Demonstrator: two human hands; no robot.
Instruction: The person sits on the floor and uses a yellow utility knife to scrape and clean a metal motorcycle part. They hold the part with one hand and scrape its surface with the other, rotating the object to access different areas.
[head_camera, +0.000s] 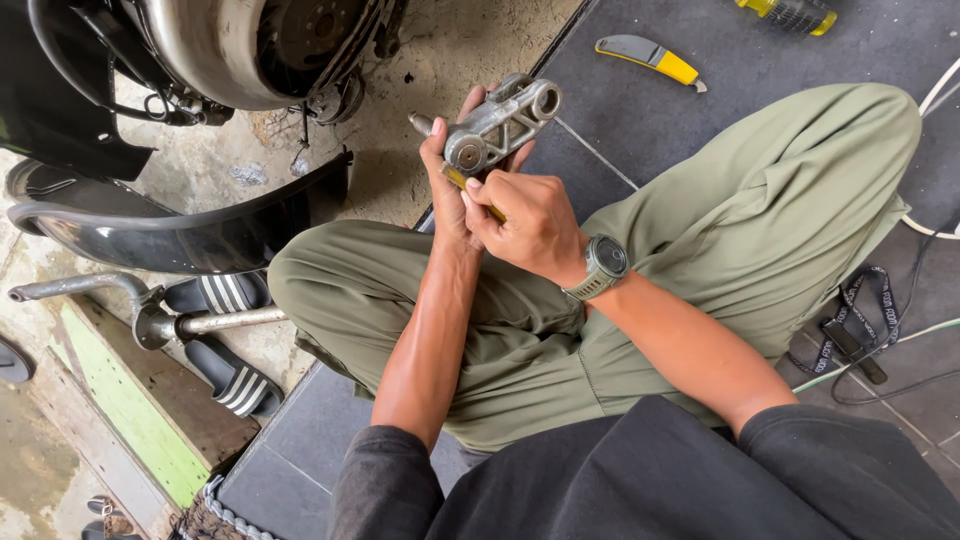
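The left hand (447, 190) is wrapped around the lower end of a grey cast-metal linkage bracket (500, 125), holding it upright above the person's bent knee; the fingertips show behind its upper eye. The bracket has a round eye at each end, webbed ribs between them, and a short bolt end sticking out on its left side. The right hand (525, 222), with an olive wristwatch (603, 266) on the wrist, is clenched on a thin yellow-handled tool (470, 190) — its tip lies against the lower eye of the bracket, just beside the left thumb.

Beyond the bracket, toward the top left, hangs the underside of a motorcycle with its chrome exhaust (205, 50), and below that a black fender (180, 235) rests on the concrete. Farther from the bracket to the left lie black striped sandals (230, 375) and a metal stand tube (215, 322). To the bracket's right, on the dark floor tiles (640, 120), a grey-and-yellow utility knife (650, 57) lies well apart — a black lanyard (850, 325) sits past the person's other knee.
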